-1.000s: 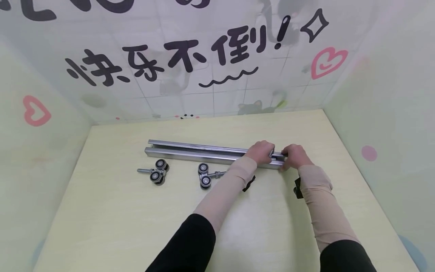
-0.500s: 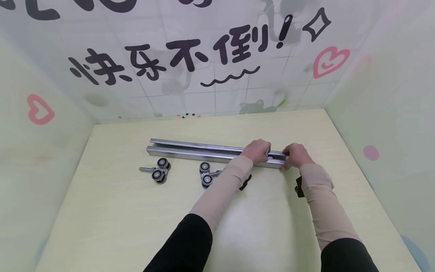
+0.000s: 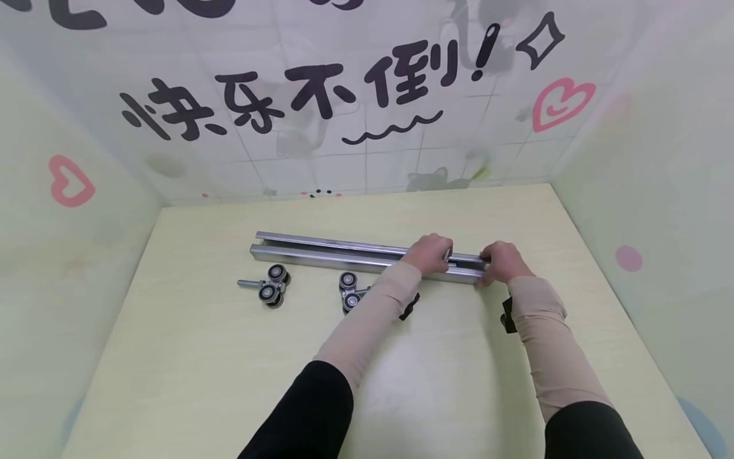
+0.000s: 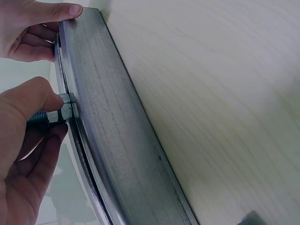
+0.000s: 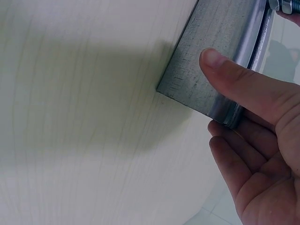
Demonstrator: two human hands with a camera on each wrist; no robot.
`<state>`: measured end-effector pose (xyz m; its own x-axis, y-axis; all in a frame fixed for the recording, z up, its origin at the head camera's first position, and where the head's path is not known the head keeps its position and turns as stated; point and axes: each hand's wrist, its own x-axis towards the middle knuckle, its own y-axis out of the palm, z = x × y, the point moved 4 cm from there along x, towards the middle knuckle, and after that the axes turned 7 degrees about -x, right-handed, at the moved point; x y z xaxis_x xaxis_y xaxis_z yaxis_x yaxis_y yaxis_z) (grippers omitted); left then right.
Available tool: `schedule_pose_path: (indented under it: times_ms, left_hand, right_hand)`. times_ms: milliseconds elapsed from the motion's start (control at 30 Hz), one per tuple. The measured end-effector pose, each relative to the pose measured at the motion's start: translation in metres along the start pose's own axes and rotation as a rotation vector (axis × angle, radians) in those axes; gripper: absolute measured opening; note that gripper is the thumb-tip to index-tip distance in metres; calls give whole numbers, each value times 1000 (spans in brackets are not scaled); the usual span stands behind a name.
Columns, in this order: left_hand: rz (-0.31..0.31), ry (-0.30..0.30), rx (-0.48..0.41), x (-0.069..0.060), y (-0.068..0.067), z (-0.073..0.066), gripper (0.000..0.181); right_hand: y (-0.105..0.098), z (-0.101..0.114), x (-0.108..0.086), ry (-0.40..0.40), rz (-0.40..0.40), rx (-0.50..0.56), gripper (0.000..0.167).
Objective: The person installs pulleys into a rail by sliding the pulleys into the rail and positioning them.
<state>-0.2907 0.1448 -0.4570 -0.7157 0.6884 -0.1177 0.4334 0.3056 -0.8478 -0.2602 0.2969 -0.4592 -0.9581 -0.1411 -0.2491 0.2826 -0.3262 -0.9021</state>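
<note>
A slotted steel channel rail lies across the table with its slot facing up. Near the rail's right end, my left hand pinches a threaded bolt with nuts between thumb and fingers. That bolt stands out of the slot; whatever it joins inside the rail is hidden. My right hand grips the rail's right end, its thumb on the near side wall and its fingers at the slot side and end. Two double-wheel roller trolleys lie in front of the rail: one on the left, another partly covered by my left forearm.
The pale wooden table is bounded by a printed back wall and side walls to the left and right. Dark straps sit at the wrists.
My left hand has slid a little to the left along the rail with the bolt. The right hand keeps its grip on the rail's end. The head view has shifted slightly.
</note>
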Motion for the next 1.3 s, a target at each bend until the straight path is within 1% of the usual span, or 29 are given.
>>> schedule_pose_path:
  times_ms: [333,533,733,967,1200,1300]
  left_hand:
    - [13,-11,-7,-3,-3,9,16]
    - [10,-24,-17,-8,-7,17,18]
    - [12,-30,-31,-15,-11,24,17]
    - [-3,-24,-47,-21,-13,30,18]
    - [-11,-43,-65,-26,-17,36,18]
    - [-18,-39,-74,-27,-19,39,17]
  right_hand:
    - [1,-4,2,2,3,4,61]
    - [0,-2,1,14,10,0,61]
    - [-2,1,-1,1,11,1,61]
    - [0,0,0,2,13,2,60]
    - [0,-2,1,1,10,5,60]
    - [0,-2,0,2,13,9,60]
